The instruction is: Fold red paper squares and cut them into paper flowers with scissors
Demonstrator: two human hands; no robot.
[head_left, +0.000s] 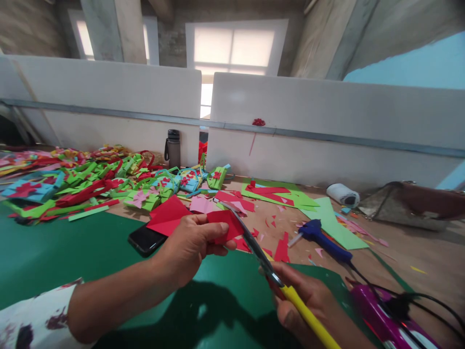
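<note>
- Paper [167, 215], red and apparently folded, is held up above the near edge of the littered work surface, its right end at the scissors [259, 254].
- Left hand [191, 237] pinches it, thumb pressed on top and fingers closed underneath; one flap juts out to the left, unsupported.
- Right hand [319, 300] is wrapped around the yellow handles, and the blades look nearly together; whether the red edge lies between them or only behind them, I cannot tell.
- Risk, as I judge it: the left thumb and fingertips sit near the blades, so a stray or overlong snip could nick them.
- A loose pinch could let the layers shift and leave a crooked edge.
- Below and around are the green mat [90, 252], a phone [145, 241] partly behind the left flap, red scraps [282, 248] and, to the right, a blue glue gun [327, 241].
</note>
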